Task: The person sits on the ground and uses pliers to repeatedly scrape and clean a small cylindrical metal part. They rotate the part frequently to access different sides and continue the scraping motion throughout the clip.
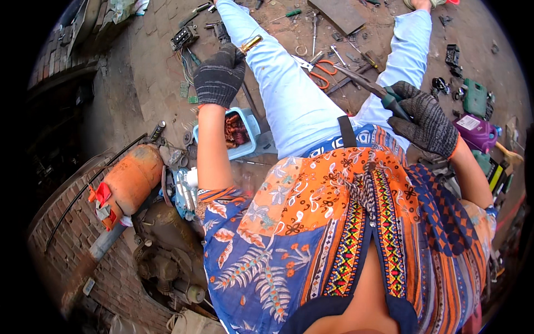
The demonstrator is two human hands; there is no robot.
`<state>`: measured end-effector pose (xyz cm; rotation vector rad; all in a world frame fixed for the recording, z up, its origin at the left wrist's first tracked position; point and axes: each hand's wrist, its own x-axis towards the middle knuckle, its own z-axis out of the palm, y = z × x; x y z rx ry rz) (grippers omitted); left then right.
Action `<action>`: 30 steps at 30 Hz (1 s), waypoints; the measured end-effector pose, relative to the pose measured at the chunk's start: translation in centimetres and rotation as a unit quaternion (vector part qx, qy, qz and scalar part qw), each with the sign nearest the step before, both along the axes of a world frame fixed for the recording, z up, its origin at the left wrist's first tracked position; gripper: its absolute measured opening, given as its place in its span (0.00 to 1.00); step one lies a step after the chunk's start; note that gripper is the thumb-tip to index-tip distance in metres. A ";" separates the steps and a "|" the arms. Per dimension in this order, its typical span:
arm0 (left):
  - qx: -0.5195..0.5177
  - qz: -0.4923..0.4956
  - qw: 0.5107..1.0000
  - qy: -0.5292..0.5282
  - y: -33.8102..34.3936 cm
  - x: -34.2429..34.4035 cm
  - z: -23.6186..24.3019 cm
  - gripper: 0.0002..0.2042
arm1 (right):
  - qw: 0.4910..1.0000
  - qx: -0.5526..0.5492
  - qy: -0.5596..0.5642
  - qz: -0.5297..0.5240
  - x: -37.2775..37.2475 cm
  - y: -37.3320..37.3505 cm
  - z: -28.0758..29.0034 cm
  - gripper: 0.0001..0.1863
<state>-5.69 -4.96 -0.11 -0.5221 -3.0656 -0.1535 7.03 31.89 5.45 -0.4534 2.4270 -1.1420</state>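
My left hand (pixel 219 75), in a dark knitted glove, is closed on a small brass-coloured part (pixel 250 44) with a dark piece, held up over my left leg. In my right hand (pixel 424 119), also gloved, is a long dark metal tool (pixel 361 80) with a green handle, its tip pointing up-left above my legs. Orange-handled scissors (pixel 322 67) lie between my outstretched legs among wrenches and other tools. A light blue plastic tub (pixel 253 128) of copper-coloured coils sits just below my left hand.
An orange gas cylinder (pixel 128 186) and a dusty metal machine (pixel 167 256) are at the lower left. A dark plate (pixel 336 14) lies ahead. A purple jug (pixel 475 128), a green case (pixel 474 97) and scattered parts lie to my right. An electronic unit (pixel 183 39) with wires is at upper left.
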 end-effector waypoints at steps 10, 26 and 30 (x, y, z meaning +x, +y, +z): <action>0.021 -0.085 0.994 0.068 6.7 3.5 3.0 0.06 | 0.996 -0.062 0.059 -0.001 0.5 -3.1 0.7 0.11; -0.029 -0.284 0.953 0.098 6.6 2.8 4.9 0.07 | 0.993 0.076 0.071 0.051 0.7 -2.7 1.0 0.14; -0.050 -0.298 0.950 0.074 7.1 3.0 5.2 0.05 | 0.990 0.052 0.115 0.059 0.6 -2.9 0.4 0.15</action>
